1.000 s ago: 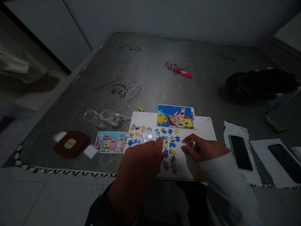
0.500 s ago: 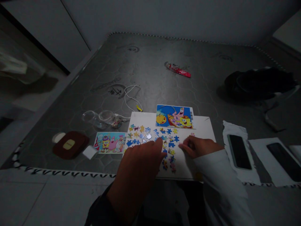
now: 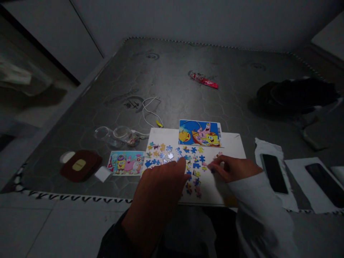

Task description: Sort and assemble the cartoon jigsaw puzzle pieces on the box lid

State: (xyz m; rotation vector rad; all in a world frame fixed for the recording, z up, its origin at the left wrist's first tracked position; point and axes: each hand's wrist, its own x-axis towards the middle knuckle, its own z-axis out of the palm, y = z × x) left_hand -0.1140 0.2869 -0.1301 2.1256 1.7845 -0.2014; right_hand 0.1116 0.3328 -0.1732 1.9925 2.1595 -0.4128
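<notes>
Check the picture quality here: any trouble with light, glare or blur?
In the head view, light is dim and the dark bundle loses nearly all detail; in the head view, a faint sheen lies on the grey mat and some puzzle pieces glint; in the head view, the left hand is shaded, and the pieces' prints look too soft to read.

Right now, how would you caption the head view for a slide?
Left hand and right hand by puzzle pieces on a white board, a picture card across its far edge.

the right sleeve [image 3: 262, 208] is pale grey, the left sleeve [image 3: 116, 234] dark.
</notes>
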